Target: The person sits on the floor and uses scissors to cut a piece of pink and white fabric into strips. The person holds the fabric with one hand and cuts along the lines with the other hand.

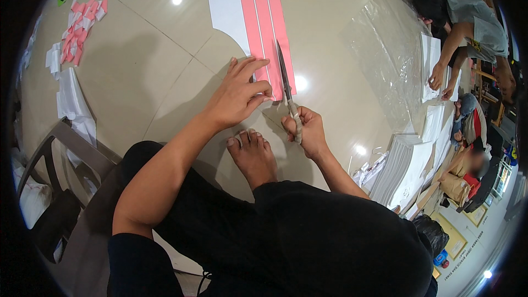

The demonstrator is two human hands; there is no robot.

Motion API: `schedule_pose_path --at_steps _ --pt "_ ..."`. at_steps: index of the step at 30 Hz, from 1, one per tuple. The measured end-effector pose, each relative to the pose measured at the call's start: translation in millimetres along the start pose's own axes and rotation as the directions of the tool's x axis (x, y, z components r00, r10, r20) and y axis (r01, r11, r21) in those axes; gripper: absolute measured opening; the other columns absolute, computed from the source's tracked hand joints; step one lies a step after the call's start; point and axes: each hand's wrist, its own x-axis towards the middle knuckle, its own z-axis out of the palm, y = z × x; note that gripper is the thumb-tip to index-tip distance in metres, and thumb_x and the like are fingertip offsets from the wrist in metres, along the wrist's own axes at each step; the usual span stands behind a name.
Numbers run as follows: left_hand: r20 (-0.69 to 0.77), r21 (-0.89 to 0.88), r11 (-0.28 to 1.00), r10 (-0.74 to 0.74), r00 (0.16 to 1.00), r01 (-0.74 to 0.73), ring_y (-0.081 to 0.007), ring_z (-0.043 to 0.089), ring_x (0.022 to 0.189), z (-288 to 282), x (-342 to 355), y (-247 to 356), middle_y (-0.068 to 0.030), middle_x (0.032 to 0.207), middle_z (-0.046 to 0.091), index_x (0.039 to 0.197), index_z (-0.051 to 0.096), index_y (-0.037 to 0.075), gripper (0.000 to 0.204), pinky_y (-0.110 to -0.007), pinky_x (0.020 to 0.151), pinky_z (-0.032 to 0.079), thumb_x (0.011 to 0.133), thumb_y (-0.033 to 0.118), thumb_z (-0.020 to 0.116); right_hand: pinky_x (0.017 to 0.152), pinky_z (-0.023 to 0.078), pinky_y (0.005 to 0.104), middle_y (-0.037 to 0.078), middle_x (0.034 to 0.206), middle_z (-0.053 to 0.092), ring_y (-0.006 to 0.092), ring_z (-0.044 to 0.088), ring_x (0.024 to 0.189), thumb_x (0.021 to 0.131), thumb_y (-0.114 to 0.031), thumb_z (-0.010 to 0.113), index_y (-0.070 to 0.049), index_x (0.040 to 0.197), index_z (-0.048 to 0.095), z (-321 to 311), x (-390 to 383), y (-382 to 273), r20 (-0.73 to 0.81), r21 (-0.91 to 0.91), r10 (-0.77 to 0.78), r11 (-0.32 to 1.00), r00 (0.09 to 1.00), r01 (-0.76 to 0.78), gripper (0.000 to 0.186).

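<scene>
A flat pink-and-white piece point(248, 16) extends away from me above the tiled floor. It has a plain white part with a curved edge on the left and pink strips with thin white lines on the right; I cannot tell whether it is paper or cloth. My left hand point(237, 93) grips its near left edge between thumb and fingers. With my right hand point(307, 131) I hold long-bladed scissors point(285, 74), their handles wrapped in something pale. The blades point away from me along the right-hand pink strip, close together.
My bare foot point(254, 157) rests below the hands. Pink and white scraps point(82, 27) and white material point(74, 96) lie left, near a dark plastic chair point(49, 137). On the right are clear plastic sheeting point(379, 49), a white stack point(401, 165) and a person point(467, 16) bent over white sheets.
</scene>
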Motion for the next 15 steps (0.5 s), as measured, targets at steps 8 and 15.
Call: schedule_pose_path --at_steps 8,15 --pt "0.017 -0.005 1.0 -0.002 1.0 0.002 -0.0445 0.042 0.159 -4 1 2 -0.015 0.166 0.053 0.109 0.077 0.016 0.015 -0.075 0.131 0.026 0.095 0.014 0.079 0.052 0.047 0.0254 0.0 0.073 0.066 0.0069 0.059 0.056 0.094 -0.018 0.088 -0.005 0.093 0.065 3 13 -9 0.002 0.01 -0.013 1.0 1.0 0.013 0.026" --pt "0.016 -0.018 1.0 -0.007 1.0 0.008 -0.0448 0.042 0.159 -4 0 2 -0.0143 0.166 0.052 0.11 0.077 0.016 0.015 -0.075 0.132 0.026 0.095 0.015 0.08 0.052 0.047 0.0247 0.0 0.073 0.067 0.0067 0.059 0.056 0.095 -0.019 0.089 -0.005 0.093 0.066 5 15 -10 -0.001 0.022 -0.008 1.0 1.0 0.008 0.026"
